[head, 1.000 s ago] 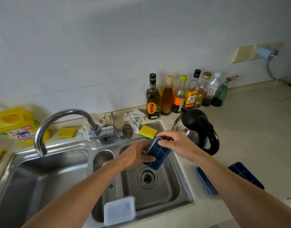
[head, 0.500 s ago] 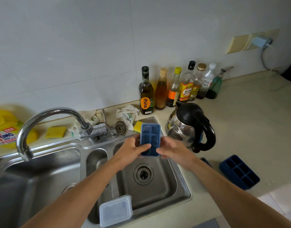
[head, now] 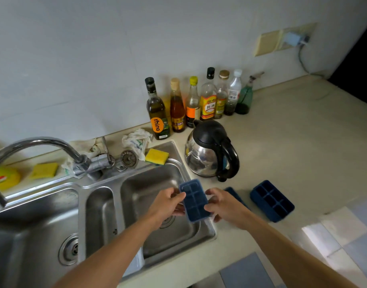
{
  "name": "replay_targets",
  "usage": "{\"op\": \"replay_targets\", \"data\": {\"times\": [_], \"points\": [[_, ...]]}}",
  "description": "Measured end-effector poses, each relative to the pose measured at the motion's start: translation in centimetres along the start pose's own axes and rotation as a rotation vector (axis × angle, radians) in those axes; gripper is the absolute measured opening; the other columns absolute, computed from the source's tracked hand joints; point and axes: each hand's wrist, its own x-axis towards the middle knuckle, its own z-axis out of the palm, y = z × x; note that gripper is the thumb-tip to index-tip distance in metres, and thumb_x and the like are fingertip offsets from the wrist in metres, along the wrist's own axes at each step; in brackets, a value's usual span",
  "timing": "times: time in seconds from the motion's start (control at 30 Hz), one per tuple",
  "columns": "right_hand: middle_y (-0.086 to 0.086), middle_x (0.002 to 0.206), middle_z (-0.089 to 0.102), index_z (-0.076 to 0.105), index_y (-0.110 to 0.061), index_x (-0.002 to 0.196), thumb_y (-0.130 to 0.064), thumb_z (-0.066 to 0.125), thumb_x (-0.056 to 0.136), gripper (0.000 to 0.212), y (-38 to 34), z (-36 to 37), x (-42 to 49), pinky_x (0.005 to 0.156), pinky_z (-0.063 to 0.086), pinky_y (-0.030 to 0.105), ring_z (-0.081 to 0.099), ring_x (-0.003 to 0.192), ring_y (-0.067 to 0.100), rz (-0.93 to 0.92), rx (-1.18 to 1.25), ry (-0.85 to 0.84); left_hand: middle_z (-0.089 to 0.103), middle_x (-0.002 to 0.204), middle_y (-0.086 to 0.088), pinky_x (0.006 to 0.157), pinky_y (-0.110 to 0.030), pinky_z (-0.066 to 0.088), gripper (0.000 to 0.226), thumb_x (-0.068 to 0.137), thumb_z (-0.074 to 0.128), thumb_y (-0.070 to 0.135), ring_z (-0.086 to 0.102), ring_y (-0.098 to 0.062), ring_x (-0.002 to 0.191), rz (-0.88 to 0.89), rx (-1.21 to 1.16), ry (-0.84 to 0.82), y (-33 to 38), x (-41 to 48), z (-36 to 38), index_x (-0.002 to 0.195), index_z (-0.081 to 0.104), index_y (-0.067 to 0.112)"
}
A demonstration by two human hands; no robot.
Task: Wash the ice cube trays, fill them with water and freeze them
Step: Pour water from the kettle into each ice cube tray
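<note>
I hold a dark blue ice cube tray over the right edge of the right sink basin, its cells facing up. My left hand grips its left long side and my right hand grips its right long side. A second blue ice cube tray sits on the beige counter to the right. Between it and my right hand lies a flat blue piece, partly hidden by my hand. The faucet arches over the left basin; no water is seen running.
A steel kettle with a black handle stands just behind the trays. Several bottles line the wall. Yellow sponges and a rag lie on the sink's back ledge. A clear plastic lid leans at the front rim under my left arm.
Both hands carried the tray rightward and nearer, from over the basin's middle to its right edge. The view turned right, so the faucet and yellow container slid to the left.
</note>
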Motion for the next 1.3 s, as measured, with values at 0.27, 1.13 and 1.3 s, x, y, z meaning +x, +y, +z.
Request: {"op": "replay_targets", "data": {"times": [0.27,1.13,1.3], "points": [[0.006,0.101,0.069,0.059,-0.014,0.105,-0.006,0.052,0.098,0.013,4.5,-7.1,-3.7,0.075,0.060,0.041,0.068,0.089,0.023,-0.021,-0.280,0.253,0.075,0.098,-0.011,0.073,-0.037,0.064,0.016,0.100,0.060,0.019,0.077,-0.025,0.079,-0.084,-0.080,0.097,-0.2,1.3,11.5,0.109,0.064,0.007],[0.008,0.140,0.044,0.041,-0.014,0.139,-0.055,0.063,0.090,0.068,8.7,-14.1,-5.6,0.100,0.045,0.041,0.044,0.127,0.029,0.024,-0.874,0.413,0.069,0.103,-0.008,0.067,-0.042,0.065,0.034,0.093,0.064,0.003,0.076,-0.025,0.075,-0.118,0.084,0.216,-0.8,2.1,16.7,0.121,0.053,0.017],[0.008,0.127,0.046,0.049,-0.010,0.129,-0.047,0.067,0.088,0.058,9.6,-13.4,-5.4,0.091,0.050,0.037,0.049,0.118,0.028,0.036,-0.847,0.459,0.070,0.111,-0.009,0.073,-0.044,0.064,0.037,0.092,0.066,0.006,0.076,-0.025,0.080,-0.085,0.089,0.177,-0.6,2.2,17.4,0.126,0.054,0.016]]}}
